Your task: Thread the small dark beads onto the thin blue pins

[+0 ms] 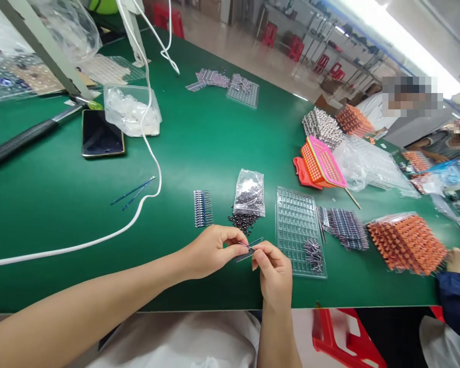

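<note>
Close to the table's front edge, my left hand (pixel 210 251) pinches a short dark strip (pixel 245 255) between thumb and fingers. The fingertips of my right hand (pixel 275 268) are pressed together at the strip's right end; whatever lies between them is too small to make out. Just beyond my left fingers lies a heap of tiny dark beads (pixel 244 223), spilling from a clear plastic bag (pixel 250 191). A row of small blue-and-silver pieces with thin metal pins (pixel 203 208) lies left of the heap. To the right, a clear compartment tray (pixel 294 225) carries a loose bunch of thin pins (pixel 313 255).
More pinned strips (pixel 345 228) and an orange stack (pixel 408 243) stand on the right, with a pink-orange basket (pixel 322 162) behind. A white cable (pixel 159 176) crosses the left side near a phone (pixel 102 134), hammer (pixel 26 140) and plastic tub (pixel 132 110). Co-workers sit at right.
</note>
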Demonstrator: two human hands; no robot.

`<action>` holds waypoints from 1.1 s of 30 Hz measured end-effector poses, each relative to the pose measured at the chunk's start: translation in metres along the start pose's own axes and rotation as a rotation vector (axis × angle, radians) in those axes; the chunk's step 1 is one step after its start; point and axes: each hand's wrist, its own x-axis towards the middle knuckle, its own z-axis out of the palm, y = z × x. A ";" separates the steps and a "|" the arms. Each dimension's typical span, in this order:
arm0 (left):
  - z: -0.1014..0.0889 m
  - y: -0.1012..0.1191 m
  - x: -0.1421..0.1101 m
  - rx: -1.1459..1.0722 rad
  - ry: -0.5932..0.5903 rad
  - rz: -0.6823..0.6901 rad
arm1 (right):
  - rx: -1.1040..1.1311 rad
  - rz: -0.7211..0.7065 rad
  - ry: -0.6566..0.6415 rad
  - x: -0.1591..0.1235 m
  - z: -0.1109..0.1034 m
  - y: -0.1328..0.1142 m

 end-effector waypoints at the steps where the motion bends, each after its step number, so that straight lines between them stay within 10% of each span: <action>1: -0.002 0.001 -0.001 0.013 -0.028 0.016 | 0.011 0.011 -0.017 -0.002 -0.001 -0.003; 10: -0.008 0.005 -0.005 0.010 -0.400 0.064 | -0.046 0.049 -0.111 -0.029 -0.007 -0.031; 19: -0.005 -0.009 0.005 -0.180 -0.037 -0.078 | -0.845 -0.191 0.374 -0.015 -0.130 -0.033; 24: -0.006 -0.016 0.011 -0.224 0.095 -0.089 | -1.120 -0.212 0.311 -0.003 -0.185 -0.019; 29: -0.009 -0.019 0.017 -0.296 0.183 -0.100 | -1.266 -0.230 0.400 -0.007 -0.183 -0.010; 33: -0.012 -0.019 0.019 -0.315 0.233 -0.115 | -1.240 -0.316 0.473 -0.011 -0.140 -0.011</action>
